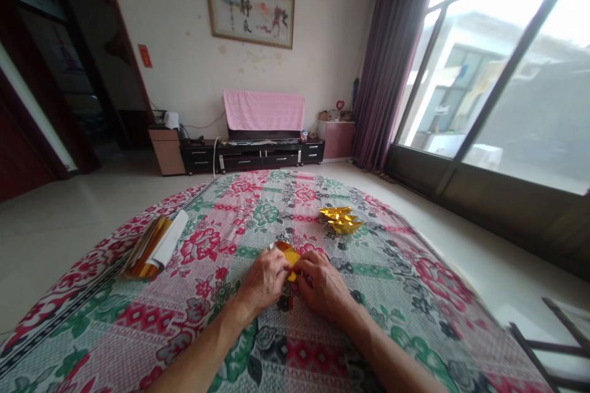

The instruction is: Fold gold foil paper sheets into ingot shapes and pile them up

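Head: fingers [282, 265] partly hide gold sheet [289, 254].

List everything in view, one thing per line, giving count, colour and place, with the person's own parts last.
Tablecloth: one, pink, green, grey patterned, on table
Foil piece: one, gold, between hands
Folded foil shapes: several overlapping, gold, table's far right
Sheet bundle: one, gold and white, table's left
Framed picture: one, pale, brown-framed, wall
Slip: one, red, wall
Draped cloth: one, pink, below picture
Low drawer furniture: one row, black, by wall
Side cabinets: two, pinkish, row's ends
Heart ornament: one, red, right cabinet
Curtain: one, purple, beside window
Window: one, dark-framed, right
Doorway: one, dark, left
Small items on furniture: too small to count
Hands: two, bare, left and right, at foil piece
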Demonstrator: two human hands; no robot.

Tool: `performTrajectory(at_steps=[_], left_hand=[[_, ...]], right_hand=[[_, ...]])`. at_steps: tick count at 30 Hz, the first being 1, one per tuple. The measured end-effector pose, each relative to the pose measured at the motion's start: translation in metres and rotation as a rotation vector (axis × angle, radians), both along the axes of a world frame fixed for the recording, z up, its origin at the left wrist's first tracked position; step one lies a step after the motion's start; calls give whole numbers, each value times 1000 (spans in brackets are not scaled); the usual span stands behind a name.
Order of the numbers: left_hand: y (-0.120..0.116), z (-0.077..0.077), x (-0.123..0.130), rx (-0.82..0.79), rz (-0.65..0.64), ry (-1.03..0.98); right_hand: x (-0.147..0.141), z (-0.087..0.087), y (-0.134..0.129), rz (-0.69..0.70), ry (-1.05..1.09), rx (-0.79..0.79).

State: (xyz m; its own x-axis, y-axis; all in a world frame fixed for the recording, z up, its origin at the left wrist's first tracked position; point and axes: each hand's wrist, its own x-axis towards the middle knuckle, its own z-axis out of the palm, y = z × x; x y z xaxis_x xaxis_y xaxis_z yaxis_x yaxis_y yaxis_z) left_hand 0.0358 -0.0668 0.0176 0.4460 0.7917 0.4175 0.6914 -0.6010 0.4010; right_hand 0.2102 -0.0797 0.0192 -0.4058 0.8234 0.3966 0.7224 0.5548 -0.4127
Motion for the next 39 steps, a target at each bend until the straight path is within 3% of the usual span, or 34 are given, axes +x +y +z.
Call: performTrajectory(at_steps=[11,16,21,23,28,39], left_hand=[[6,-2,-12,-29,-136,-29],[9,-3,-20,21,-172,-136],[27,-12,-41,246,232,-326],[34,-18,-46,240,294,-296],[35,-26,-44,167,237,-199],[26,-16,-36,106,107,-102]], right_hand=[[-1,3,-1,7,-6,-9],[0,2,0,11,11,6],[1,3,-1,28,-9,-1],[2,4,-2,44,-18,5],[3,6,-1,86,-39,20],[5,9,2,152,-13,4]])
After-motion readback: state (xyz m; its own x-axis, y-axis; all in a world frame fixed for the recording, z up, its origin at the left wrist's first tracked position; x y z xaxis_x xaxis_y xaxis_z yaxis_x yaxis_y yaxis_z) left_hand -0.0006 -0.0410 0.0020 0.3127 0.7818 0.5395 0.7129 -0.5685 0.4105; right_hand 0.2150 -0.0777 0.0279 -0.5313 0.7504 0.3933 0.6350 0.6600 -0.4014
